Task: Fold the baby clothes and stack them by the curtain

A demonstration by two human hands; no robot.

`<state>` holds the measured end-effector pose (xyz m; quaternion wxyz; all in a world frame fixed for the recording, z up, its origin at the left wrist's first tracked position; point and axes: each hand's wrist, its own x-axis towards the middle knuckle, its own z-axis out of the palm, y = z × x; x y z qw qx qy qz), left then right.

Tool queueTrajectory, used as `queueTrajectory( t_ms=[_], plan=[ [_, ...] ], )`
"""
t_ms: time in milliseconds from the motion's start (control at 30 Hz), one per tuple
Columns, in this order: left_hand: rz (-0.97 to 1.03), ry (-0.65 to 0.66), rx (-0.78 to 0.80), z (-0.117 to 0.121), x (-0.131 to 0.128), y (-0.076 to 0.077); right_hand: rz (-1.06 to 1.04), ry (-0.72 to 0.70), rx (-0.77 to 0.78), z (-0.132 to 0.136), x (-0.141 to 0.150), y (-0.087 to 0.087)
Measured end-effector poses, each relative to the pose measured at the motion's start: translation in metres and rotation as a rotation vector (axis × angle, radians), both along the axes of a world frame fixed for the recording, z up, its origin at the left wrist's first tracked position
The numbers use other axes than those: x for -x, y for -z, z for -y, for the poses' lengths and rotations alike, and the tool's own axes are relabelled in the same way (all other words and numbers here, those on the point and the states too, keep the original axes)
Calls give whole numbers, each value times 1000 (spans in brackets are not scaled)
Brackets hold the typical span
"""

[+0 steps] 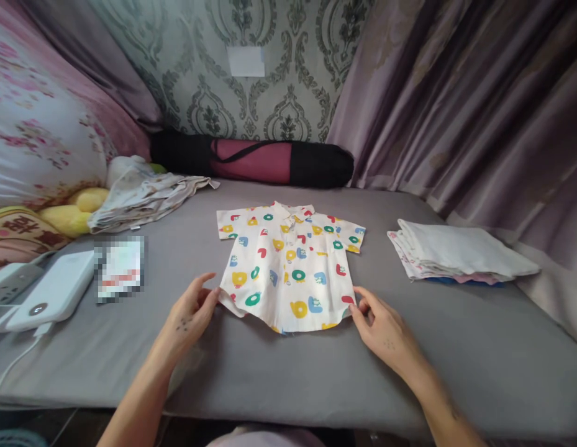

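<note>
We have the shirt [288, 267] spread face up near the middle of the bed [279, 379], collar away from us and hem toward us, so that both lower corners come within easy reach. Our left hand [190, 310] has its grip closed to a light pinch on the left hem corner, though another finger stands clear of the cloth; our right hand [384, 326] has its grip narrowed on the right corner, thumb and forefinger about the edge. Holding opposite corners, we judge, keeps the front wide and even; the hem lifts slightly between them, while the sleeves lie out to either side.

The cloth stack [465, 251] on the right sits well apart, likely so it stays tidy. The rumpled pile [148, 198] lies at the far left, in front of the long bag [253, 160], which rests against the wall. The power bank [59, 288] and blurred packet [120, 267] are off to the left, leaving our arms room.
</note>
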<state>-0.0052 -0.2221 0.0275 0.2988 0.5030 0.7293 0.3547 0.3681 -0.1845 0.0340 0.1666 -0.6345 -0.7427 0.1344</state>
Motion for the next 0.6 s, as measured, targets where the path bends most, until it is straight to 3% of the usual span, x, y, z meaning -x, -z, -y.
queueTrajectory(
  t_ms=[200, 400, 600],
  plan=[
    [-50, 85, -45, 0, -9, -8, 124, 35, -41, 4, 12, 0],
    [-168, 57, -60, -7, -11, 2, 218, 91, -44, 2, 21, 0],
    [-237, 109, -37, -6, 8, 5, 103, -62, 22, 0, 5, 3]
  ],
)
